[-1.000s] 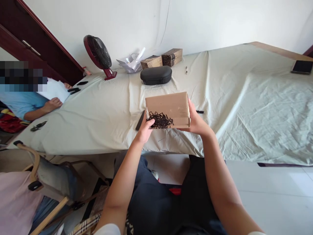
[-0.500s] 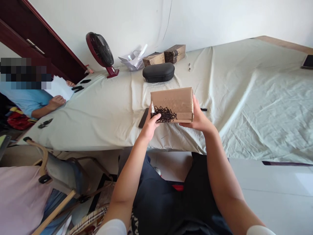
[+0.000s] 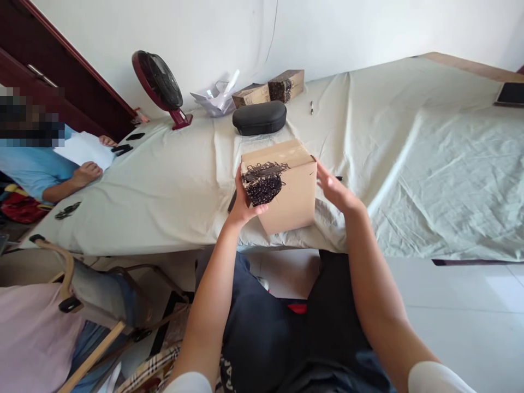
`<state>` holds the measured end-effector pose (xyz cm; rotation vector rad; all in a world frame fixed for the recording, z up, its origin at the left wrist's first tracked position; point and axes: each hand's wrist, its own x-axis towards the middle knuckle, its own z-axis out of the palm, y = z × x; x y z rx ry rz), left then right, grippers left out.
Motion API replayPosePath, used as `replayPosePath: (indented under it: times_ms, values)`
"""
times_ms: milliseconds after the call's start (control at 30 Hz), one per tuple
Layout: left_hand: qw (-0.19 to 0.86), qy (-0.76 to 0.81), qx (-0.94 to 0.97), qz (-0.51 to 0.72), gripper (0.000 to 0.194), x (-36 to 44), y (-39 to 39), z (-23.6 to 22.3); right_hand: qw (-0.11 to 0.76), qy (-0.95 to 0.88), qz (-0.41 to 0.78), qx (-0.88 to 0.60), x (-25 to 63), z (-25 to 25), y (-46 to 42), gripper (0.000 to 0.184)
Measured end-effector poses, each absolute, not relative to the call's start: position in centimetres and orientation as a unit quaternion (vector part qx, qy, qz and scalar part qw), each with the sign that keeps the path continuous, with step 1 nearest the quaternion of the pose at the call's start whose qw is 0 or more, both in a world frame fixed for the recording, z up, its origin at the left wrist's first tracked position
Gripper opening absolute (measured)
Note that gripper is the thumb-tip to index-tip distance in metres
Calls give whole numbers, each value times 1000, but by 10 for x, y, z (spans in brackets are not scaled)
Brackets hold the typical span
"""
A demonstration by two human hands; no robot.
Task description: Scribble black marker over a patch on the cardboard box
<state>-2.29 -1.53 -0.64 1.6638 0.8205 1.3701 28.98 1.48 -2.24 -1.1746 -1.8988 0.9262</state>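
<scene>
A brown cardboard box (image 3: 292,196) is turned with one broad face toward me, just above or on the table's near edge; I cannot tell which. A black scribbled pattern covers its upper left corner. My left hand (image 3: 244,204) grips the left side, its thumb on the front face and its other fingers partly hidden. On the opposite side, the fingers of my right hand (image 3: 333,185) press against the upper right edge, some of them behind the box. A dark flat object is mostly covered behind the box at the left.
A black zip case (image 3: 260,118) lies beyond the box, with more cardboard boxes (image 3: 289,86), a clear plastic container (image 3: 216,103) and a red fan (image 3: 161,84) behind. A pen (image 3: 311,107) lies right of the case. At left, a person in blue (image 3: 24,166) holds papers; a chair (image 3: 102,284) stands nearby.
The box has turned between my hands, so a taller plain face now fronts me and the black pattern sits higher. My right hand has shifted from under its lower right corner to the upper right edge.
</scene>
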Motion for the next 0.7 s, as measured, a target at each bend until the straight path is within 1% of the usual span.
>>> replayPosePath:
  times_ms: [67,133,200,233,300,333,467,533,700]
  values:
    - [394,329,661,547,137,-22,-14,-7,328,-699,290,-565,293,-32,27,82]
    - [393,332,660,547,135,-22,-14,-8,249,-679,209,-658,288,-40,37,76]
    - [397,339,656,545,136,-22,-14,-8,180,-679,141,-698,279,-45,40,63]
    - [400,343,653,544,137,-23,-15,-8,168,-686,123,-697,274,-46,40,56]
    - [406,352,645,543,136,-24,-17,-9,173,-700,98,-686,269,-45,38,46]
    - [410,358,640,542,135,-24,-18,-9,178,-705,99,-679,268,-43,37,44]
    - [425,381,619,539,136,-24,-21,-7,219,-695,154,-668,275,-34,33,51]
    - [426,384,614,542,138,-23,-22,-5,231,-674,171,-680,280,-30,31,51]
    - [423,378,628,532,140,-22,-22,-2,206,-646,182,-712,287,-23,25,44]
